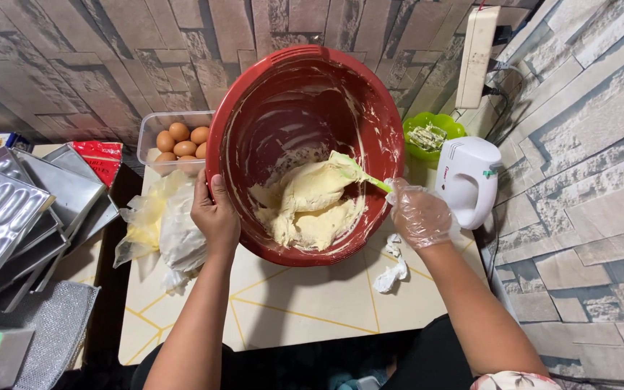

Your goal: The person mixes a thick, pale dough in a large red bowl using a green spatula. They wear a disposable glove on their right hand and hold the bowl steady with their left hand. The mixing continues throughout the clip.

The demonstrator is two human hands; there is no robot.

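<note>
dough in bowl, eggs left

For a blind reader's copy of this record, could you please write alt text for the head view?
A tilted red bowl of pale dough is steadied by the bare left hand, while the gloved right hand works a green spatula in it. Eggs and a white mixer sit nearby.

L hand bare, gripping; R hand gloved, fisted.
</note>
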